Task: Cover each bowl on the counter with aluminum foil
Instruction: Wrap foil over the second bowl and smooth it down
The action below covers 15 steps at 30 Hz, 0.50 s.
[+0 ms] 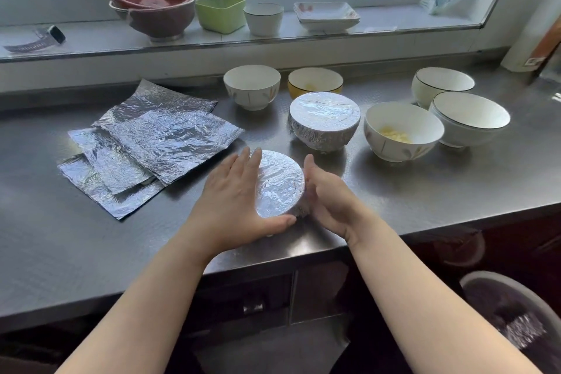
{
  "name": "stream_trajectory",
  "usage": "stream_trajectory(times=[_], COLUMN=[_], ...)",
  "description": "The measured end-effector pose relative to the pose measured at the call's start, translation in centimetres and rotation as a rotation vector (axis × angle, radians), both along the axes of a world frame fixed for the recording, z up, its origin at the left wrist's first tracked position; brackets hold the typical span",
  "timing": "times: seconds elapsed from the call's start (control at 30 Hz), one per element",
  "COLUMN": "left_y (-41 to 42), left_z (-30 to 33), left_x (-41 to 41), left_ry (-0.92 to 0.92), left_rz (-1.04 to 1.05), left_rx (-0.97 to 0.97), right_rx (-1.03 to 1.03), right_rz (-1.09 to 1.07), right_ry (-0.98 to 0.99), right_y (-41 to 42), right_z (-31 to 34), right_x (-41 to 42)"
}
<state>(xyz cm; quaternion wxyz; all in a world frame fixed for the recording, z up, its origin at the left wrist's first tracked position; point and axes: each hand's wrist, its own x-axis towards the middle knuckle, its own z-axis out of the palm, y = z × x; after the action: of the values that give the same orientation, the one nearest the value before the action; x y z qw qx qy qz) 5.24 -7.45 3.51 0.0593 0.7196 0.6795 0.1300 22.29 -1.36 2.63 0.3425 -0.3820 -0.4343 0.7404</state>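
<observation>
Right now both hands, left (pixel 239 200) and right (pixel 329 194), press flat-fingered against the foil-wrapped bowl (pixel 280 184) between them, while the spare foil sheets (pixel 145 143) lie at ten o'clock, nearer the left.

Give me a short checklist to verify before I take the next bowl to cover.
1. Near bowl foil top smooth and whole: ok.
2. Foil tucked under its rim all round: cannot tell; left hand and right hand hide the sides.
3. Second covered bowl finished: ok.
4. Spare foil sheets within reach: ok.
5. All bowls covered: not ok; five stand open, for example the bowl with food.
6. Hands free to lift a sheet: not ok; both press the foil.
</observation>
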Motion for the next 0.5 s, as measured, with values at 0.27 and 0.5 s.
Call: stream_trajectory(times=[0.27, 0.5], left_y=[-0.1, -0.3], left_z=[0.3, 0.3], left_x=[0.5, 0.9], left_ry=[0.012, -0.018], left_rz=[0.038, 0.057], left_rx=[-0.021, -0.010], right_rx=[0.255, 0.269], right_rz=[-0.267, -0.193], right_ry=[-0.137, -0.113], right_y=[-1.3, -3.2], right_z=[2.5, 0.1], right_x=[1.2, -2.1])
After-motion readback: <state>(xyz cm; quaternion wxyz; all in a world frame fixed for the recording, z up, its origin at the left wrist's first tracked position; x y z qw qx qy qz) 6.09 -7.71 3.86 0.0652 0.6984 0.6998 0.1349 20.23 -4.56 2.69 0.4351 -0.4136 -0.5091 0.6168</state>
